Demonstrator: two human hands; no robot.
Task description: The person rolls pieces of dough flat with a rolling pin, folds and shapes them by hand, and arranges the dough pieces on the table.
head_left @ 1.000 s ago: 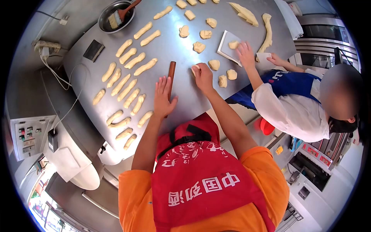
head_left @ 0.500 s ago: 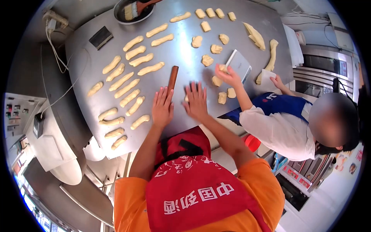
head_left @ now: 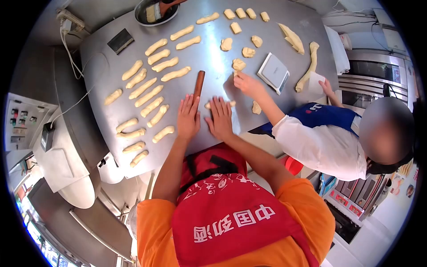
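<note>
My right hand (head_left: pixel 220 116) lies flat over a short dough roll (head_left: pixel 232 103), whose ends stick out on both sides of the fingers. The fingers of my left hand (head_left: pixel 189 118) are stretched out on the near end of a brown wooden rolling pin (head_left: pixel 200 83). Left of that hand, several dough strips (head_left: pixel 148 96) lie in slanted rows on the metal table (head_left: pixel 209 147). Beyond my right hand are several dough lumps (head_left: pixel 226 44) and small cut pieces (head_left: pixel 235 28).
At the right, a co-worker's hand (head_left: pixel 249 85) pinches dough near a white scale (head_left: pixel 273 71); their other hand (head_left: pixel 328 89) holds a white scraper (head_left: pixel 316 83). A bowl with a brush (head_left: pixel 153 12) and a dark block (head_left: pixel 120 41) are at the back left.
My right hand has come down flat from holding a dough piece, which is now a longer roll. The co-worker's hand has moved left from the scale, and the scale's top shows bare.
</note>
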